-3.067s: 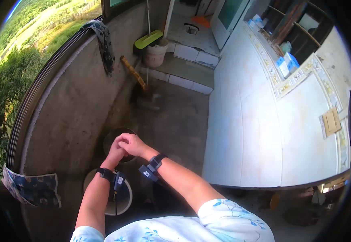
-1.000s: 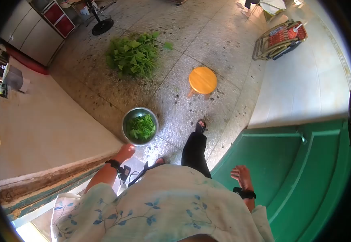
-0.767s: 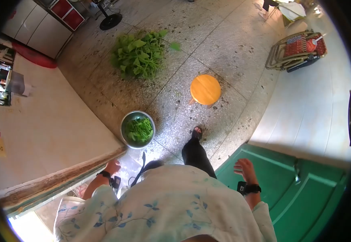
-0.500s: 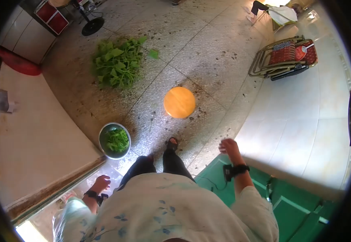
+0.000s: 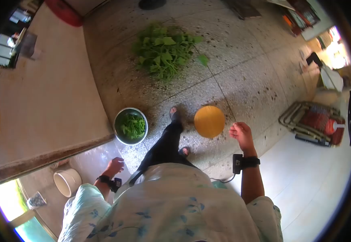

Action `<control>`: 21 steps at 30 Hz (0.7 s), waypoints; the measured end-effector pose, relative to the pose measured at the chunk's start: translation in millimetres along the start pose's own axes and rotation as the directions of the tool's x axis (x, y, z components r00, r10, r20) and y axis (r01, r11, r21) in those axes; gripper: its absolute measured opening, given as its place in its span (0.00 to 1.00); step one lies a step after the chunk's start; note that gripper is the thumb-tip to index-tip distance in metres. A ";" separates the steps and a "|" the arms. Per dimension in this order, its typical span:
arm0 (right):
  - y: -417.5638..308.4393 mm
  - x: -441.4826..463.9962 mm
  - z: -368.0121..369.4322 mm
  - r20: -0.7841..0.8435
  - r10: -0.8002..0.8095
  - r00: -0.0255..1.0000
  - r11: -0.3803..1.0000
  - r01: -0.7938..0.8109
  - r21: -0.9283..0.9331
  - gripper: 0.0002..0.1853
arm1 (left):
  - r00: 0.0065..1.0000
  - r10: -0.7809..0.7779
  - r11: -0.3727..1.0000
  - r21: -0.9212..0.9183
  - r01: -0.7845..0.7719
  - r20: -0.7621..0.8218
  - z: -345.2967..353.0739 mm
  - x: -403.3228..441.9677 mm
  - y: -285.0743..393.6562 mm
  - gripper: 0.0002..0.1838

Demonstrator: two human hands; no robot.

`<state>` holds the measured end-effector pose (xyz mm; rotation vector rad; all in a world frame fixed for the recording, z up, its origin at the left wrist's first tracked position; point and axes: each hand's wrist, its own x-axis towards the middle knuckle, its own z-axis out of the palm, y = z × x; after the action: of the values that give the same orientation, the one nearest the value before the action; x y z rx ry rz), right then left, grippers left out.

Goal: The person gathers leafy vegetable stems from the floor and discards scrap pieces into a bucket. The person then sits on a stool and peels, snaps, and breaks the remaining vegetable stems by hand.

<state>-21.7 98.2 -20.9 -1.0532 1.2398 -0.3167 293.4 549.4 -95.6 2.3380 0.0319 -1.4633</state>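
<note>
My left hand (image 5: 114, 166) hangs beside my left hip, fingers loosely bent and holding nothing. Nearest to it is a metal basin (image 5: 117, 135) on the floor, with green leafy stems (image 5: 133, 126) inside. Out to the right, my right hand (image 5: 242, 133) is in the air, its fingers loosely curled, with nothing seen in them. A round wooden stool (image 5: 209, 122) stands just left of that hand in the view, apart from it. Farther forward lies a heap of leafy green vegetables (image 5: 163, 50), with one loose leaf (image 5: 203, 60) at its right.
Folded chairs (image 5: 314, 123) lean by the right wall. A person (image 5: 330, 78) sits at the far right. A pale wall (image 5: 42, 97) runs along the left, with a white bucket (image 5: 67, 182) at lower left. Dark bits are scattered over the tiled floor (image 5: 240, 76).
My view has turned rightward and my feet have stepped. The basin, stool and heap now appear farther right. The bucket has come into view; the green door has mostly left it. Both hands remain free.
</note>
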 end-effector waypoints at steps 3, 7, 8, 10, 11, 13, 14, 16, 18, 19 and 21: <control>-44.1 36.1 22.5 0.030 -0.014 0.999 0.997 0.016 -0.074 0.10 | 0.993 -0.055 0.994 -0.088 0.064 0.101 16.9 23.5 -11.8 0.14; -102.9 80.8 62.4 0.063 0.019 0.998 0.990 -0.010 -0.139 0.11 | 0.965 -0.123 0.969 -0.183 0.168 0.233 30.6 44.5 12.8 0.13; -118.2 92.6 72.9 0.107 0.011 0.994 0.986 0.007 -0.165 0.12 | 0.969 -0.100 0.960 -0.233 0.154 0.228 30.6 52.6 18.1 0.13; -145.3 123.6 93.0 0.163 0.025 0.986 0.969 0.016 -0.247 0.12 | 0.984 -0.059 0.931 -0.346 0.115 0.168 27.9 64.0 38.6 0.12; -155.3 136.6 102.6 0.214 0.032 0.976 0.956 0.033 -0.292 0.12 | 0.984 -0.080 0.904 -0.405 0.139 0.160 20.5 63.8 51.2 0.13; -175.5 160.7 120.9 0.244 0.040 0.969 0.937 0.048 -0.345 0.11 | 0.982 -0.128 0.817 -0.547 0.183 0.139 8.3 67.2 60.4 0.14; -182.8 170.3 128.3 0.271 0.031 0.962 0.922 0.077 -0.380 0.10 | 0.983 -0.146 0.810 -0.558 0.182 0.108 1.2 65.7 66.4 0.15; -197.0 191.5 144.0 0.293 0.069 0.954 0.904 0.064 -0.422 0.10 | 0.980 -0.187 0.769 -0.613 0.185 0.062 -4.6 67.5 60.5 0.16; -202.0 212.5 156.5 0.319 0.109 0.942 0.881 0.057 -0.469 0.10 | 0.963 -0.269 0.769 -0.597 0.228 0.021 -10.3 64.7 64.2 0.16; -204.2 221.2 161.8 0.326 0.128 0.936 0.872 0.050 -0.487 0.10 | 0.958 -0.288 0.769 -0.596 0.234 0.003 -10.5 64.9 60.5 0.15; -207.1 235.3 167.8 0.363 0.191 0.912 0.839 0.040 -0.543 0.10 | 0.944 -0.329 0.738 -0.623 0.259 0.003 -8.2 50.3 71.4 0.15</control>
<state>275.9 -96.0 -9.8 -1.4605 1.0011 0.3377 339.0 477.0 -114.4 1.8993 0.8281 -1.1989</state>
